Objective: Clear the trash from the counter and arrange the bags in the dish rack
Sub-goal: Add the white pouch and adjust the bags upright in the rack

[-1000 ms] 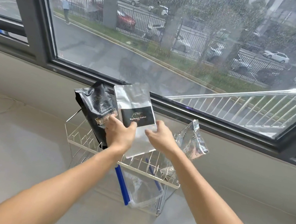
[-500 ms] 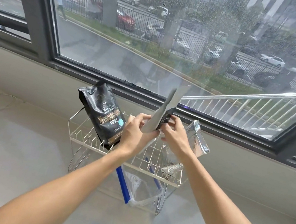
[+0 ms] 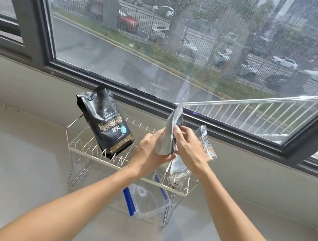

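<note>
Both the left hand [image 3: 149, 154] and right hand [image 3: 188, 149] pinch a silver pouch [image 3: 167, 136] edge-on above the dish rack [image 3: 94, 153], right of the black coffee bag [image 3: 105, 125].

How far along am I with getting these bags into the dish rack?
Done: the black coffee bag stands in the white wire dish rack on its left side, and a crinkled silver foil bag sits at its right end. In hand: the left hand and right hand hold a flat silver pouch edge-on above the middle. Left: slotting it in. No trash shows on the counter.
</note>
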